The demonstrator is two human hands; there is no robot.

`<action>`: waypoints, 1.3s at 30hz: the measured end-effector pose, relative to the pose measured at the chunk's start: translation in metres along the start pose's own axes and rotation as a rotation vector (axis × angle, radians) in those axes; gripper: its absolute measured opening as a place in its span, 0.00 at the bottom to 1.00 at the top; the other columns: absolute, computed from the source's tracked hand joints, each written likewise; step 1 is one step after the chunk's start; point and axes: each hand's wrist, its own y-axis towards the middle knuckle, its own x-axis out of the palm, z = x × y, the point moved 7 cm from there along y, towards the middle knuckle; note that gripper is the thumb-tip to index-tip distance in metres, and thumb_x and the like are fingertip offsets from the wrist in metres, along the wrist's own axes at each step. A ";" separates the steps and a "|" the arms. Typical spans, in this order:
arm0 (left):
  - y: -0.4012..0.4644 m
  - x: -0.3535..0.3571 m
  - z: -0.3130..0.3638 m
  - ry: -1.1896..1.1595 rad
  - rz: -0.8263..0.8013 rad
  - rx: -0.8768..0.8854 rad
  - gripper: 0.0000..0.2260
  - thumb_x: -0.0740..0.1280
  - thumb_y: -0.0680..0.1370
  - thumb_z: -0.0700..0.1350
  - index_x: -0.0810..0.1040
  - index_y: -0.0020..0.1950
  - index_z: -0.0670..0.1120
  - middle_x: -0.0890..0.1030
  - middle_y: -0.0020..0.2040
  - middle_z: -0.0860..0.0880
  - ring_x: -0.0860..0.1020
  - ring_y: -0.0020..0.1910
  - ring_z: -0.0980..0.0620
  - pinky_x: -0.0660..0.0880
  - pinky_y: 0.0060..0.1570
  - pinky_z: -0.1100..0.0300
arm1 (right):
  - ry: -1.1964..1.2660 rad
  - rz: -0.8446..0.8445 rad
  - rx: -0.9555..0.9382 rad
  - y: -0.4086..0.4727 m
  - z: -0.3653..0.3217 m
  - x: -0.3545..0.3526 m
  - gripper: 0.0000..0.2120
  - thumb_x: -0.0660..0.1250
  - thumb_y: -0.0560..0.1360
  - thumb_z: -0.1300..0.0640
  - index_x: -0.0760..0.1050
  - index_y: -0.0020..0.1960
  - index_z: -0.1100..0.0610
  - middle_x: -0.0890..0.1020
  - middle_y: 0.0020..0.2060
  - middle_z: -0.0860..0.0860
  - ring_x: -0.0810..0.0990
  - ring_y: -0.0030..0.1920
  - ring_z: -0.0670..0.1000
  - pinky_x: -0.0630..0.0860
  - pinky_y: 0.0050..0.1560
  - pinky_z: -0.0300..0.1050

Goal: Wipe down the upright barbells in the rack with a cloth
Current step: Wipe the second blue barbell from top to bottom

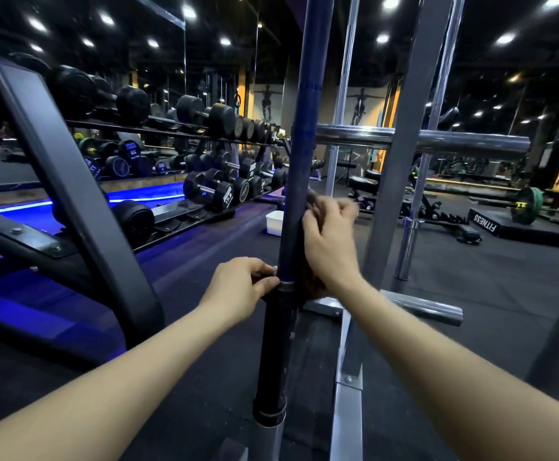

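A dark blue upright barbell [301, 154] stands in the grey rack [401, 168] right in front of me, its black sleeve [276, 344] below. My right hand [329, 237] holds a dark brown cloth [311, 277] against the bar's right side; the cloth is mostly hidden behind the hand. My left hand [243, 287] grips the bar at its collar, where the shaft meets the sleeve. Two chrome barbells [341, 94] stand upright farther back in the rack.
A dumbbell rack [205, 154] runs along the mirrored wall at left. A black machine frame [65, 181] stands close on my left. A white tub [275, 222] sits on the floor. Benches and a loaded barbell [527, 204] are at back right.
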 end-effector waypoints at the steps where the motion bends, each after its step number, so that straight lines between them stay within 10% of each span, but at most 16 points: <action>1: 0.000 0.000 0.000 -0.002 -0.004 -0.004 0.07 0.69 0.76 0.47 0.82 0.53 0.49 0.82 0.46 0.54 0.78 0.43 0.60 0.66 0.38 0.73 | 0.111 -0.096 -0.011 -0.008 -0.001 0.010 0.13 0.61 0.75 0.56 0.70 0.59 0.56 0.62 0.57 0.52 0.70 0.53 0.35 0.64 0.64 0.33; 5: 0.003 0.000 -0.001 0.027 0.002 0.024 0.08 0.69 0.76 0.48 0.82 0.55 0.50 0.82 0.51 0.52 0.77 0.47 0.58 0.66 0.43 0.69 | 0.099 -0.295 -0.113 -0.025 0.008 0.012 0.30 0.65 0.74 0.59 0.59 0.74 0.58 0.60 0.62 0.50 0.63 0.57 0.36 0.53 0.59 0.17; 10: 0.002 -0.002 0.003 0.030 0.009 0.053 0.09 0.68 0.77 0.47 0.82 0.56 0.49 0.82 0.52 0.54 0.78 0.49 0.57 0.65 0.42 0.70 | 0.061 0.117 -0.284 -0.015 -0.018 -0.024 0.27 0.76 0.68 0.58 0.72 0.65 0.58 0.71 0.55 0.49 0.68 0.54 0.38 0.59 0.57 0.20; 16: 0.004 -0.004 -0.004 0.011 0.019 0.072 0.08 0.68 0.77 0.44 0.83 0.54 0.50 0.82 0.46 0.54 0.74 0.42 0.62 0.64 0.34 0.81 | -0.214 0.049 -0.214 -0.015 -0.017 0.012 0.27 0.69 0.74 0.49 0.66 0.68 0.60 0.69 0.60 0.55 0.73 0.55 0.55 0.63 0.45 0.41; 21: 0.006 -0.002 -0.018 -0.095 -0.082 0.019 0.10 0.67 0.78 0.44 0.82 0.55 0.57 0.83 0.53 0.56 0.78 0.54 0.58 0.72 0.55 0.63 | -0.346 -0.177 -0.099 -0.019 -0.002 0.013 0.23 0.67 0.75 0.45 0.67 0.61 0.60 0.72 0.57 0.56 0.72 0.58 0.59 0.62 0.47 0.46; 26: 0.007 0.001 -0.030 -0.350 -0.166 -0.025 0.14 0.68 0.77 0.40 0.81 0.44 0.62 0.84 0.48 0.57 0.79 0.51 0.60 0.73 0.62 0.58 | -0.094 0.075 -0.143 0.007 -0.056 -0.013 0.27 0.71 0.72 0.45 0.69 0.63 0.60 0.66 0.55 0.52 0.72 0.53 0.52 0.63 0.51 0.38; 30: 0.010 0.002 -0.037 -0.484 -0.184 -0.005 0.12 0.67 0.77 0.38 0.82 0.49 0.55 0.83 0.45 0.60 0.79 0.48 0.64 0.72 0.54 0.69 | -0.354 0.270 -0.124 0.011 -0.070 0.004 0.36 0.68 0.73 0.42 0.58 0.73 0.59 0.62 0.64 0.55 0.73 0.58 0.58 0.73 0.54 0.54; 39: 0.007 -0.002 -0.030 -0.464 -0.266 -0.003 0.15 0.66 0.78 0.37 0.79 0.46 0.59 0.82 0.46 0.57 0.77 0.48 0.60 0.70 0.55 0.65 | -0.416 0.137 -0.040 -0.013 -0.048 0.016 0.33 0.68 0.74 0.45 0.59 0.69 0.61 0.61 0.65 0.57 0.72 0.59 0.63 0.72 0.51 0.55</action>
